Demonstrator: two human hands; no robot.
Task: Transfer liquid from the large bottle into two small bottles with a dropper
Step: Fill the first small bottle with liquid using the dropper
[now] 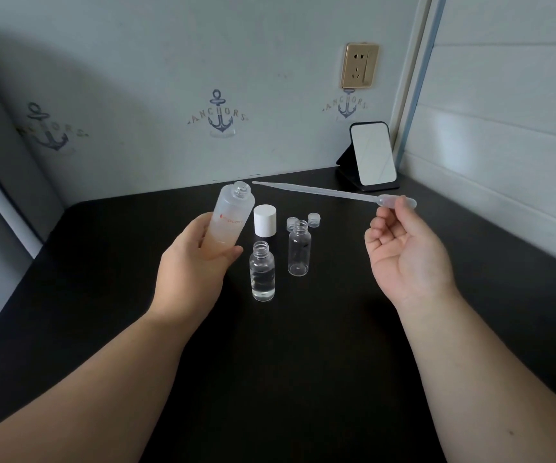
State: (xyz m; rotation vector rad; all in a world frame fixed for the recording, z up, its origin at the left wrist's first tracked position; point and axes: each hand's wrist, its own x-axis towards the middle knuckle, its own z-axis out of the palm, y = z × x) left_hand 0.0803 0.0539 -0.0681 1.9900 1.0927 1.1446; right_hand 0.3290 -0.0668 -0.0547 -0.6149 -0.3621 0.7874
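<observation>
Both hands work together: left hand (191, 262) grips the tilted, uncapped large bottle (230, 218), right hand (403, 248) pinches the dropper (330, 192) bulb, tip near its mouth, small bottles (262, 272) standing open nearby.

Soft, dim daylight comes from the right, brightening the panelled wall (503, 111) there. A broad shadow darkens the upper left of the back wall (53, 61). The black table (286, 362) shows little detail. Straight edges bow toward the frame borders; focus is fairly sharp.

Large bottle (229, 218) label partly hidden by left hand (192, 262).
</observation>
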